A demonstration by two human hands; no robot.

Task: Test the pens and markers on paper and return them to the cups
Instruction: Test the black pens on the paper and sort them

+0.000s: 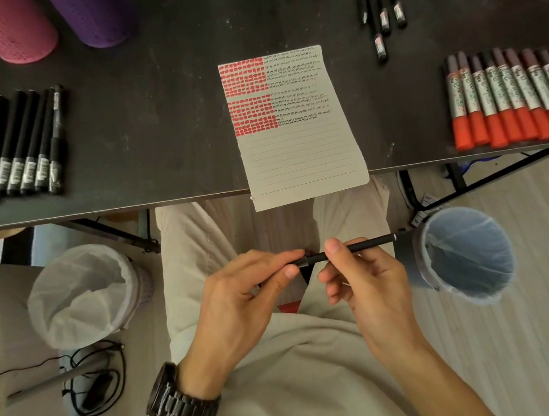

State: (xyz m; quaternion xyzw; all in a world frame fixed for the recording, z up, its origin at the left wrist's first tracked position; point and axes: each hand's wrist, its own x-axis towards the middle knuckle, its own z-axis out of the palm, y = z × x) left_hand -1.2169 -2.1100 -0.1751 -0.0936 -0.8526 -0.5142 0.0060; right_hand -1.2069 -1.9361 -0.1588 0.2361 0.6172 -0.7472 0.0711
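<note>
Left hand [240, 294] and right hand [365, 276] both pinch the black pen [360, 246]; keep the cap [303, 261] coaxial with the pen while working it.

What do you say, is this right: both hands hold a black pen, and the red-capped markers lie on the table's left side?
One thing is wrong: the head view shows the red-capped markers on the right side of the table. The left hand and right hand do hold the black pen.
</note>
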